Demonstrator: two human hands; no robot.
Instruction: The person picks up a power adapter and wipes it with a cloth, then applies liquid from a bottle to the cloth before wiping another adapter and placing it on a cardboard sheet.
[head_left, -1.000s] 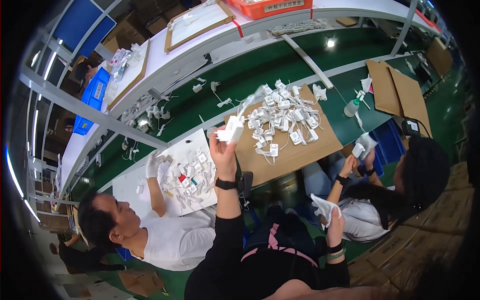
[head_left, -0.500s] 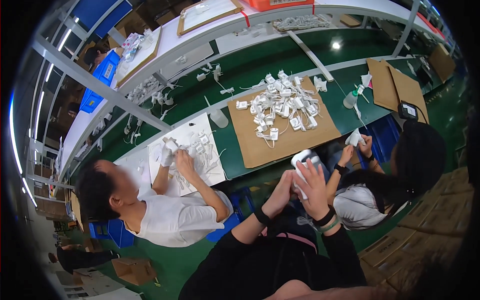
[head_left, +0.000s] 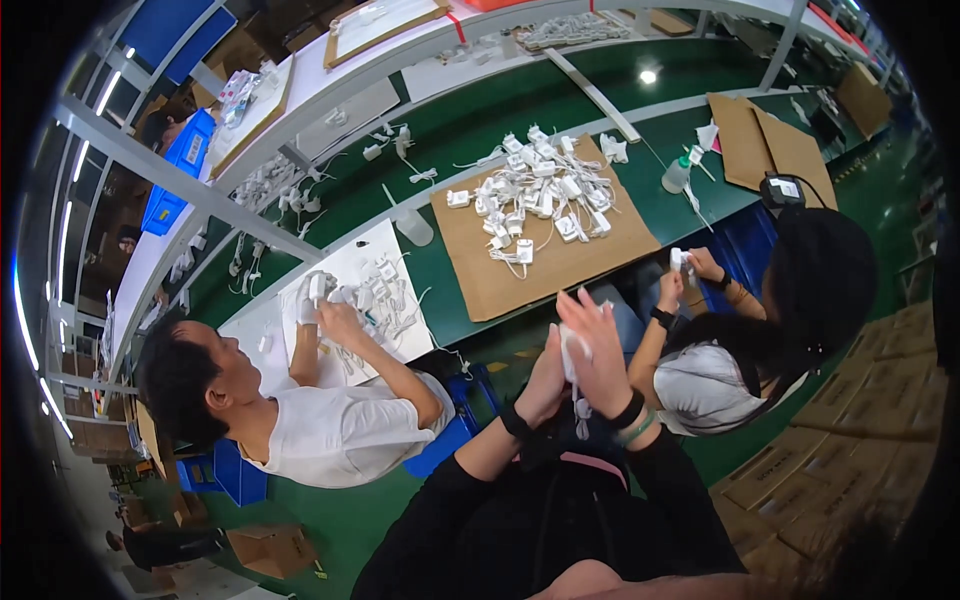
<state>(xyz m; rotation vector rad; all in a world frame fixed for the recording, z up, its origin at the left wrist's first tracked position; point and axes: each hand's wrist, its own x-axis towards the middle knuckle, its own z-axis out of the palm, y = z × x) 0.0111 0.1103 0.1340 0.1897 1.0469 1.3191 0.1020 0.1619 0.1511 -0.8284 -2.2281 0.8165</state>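
In front of my body, a white power adapter (head_left: pixel 574 356) sits between my palms. My left hand (head_left: pixel 543 380) is closed against one side of it, its fingers partly hidden. My right hand (head_left: pixel 598 358) presses from the other side with its fingers stretched upward. A white cord (head_left: pixel 582 414) dangles below my wrists. Past my fingertips, a pile of white adapters with bundled cords (head_left: pixel 545 190) covers a brown cardboard sheet (head_left: pixel 480 285) on the green bench.
On the left, a person in white (head_left: pixel 335 430) handles an adapter over a white board (head_left: pixel 405 335). To the right, another person (head_left: pixel 705 385) holds a small white piece. Squeeze bottles (head_left: pixel 413 228) stand on the green bench (head_left: pixel 450 330); cartons (head_left: pixel 830 450) are stacked at right.
My hands have shifted slightly left, and the adapter has gone from showing above my fingers to lying between my palms. The right co-worker's white piece has turned, and the view has tilted a little.
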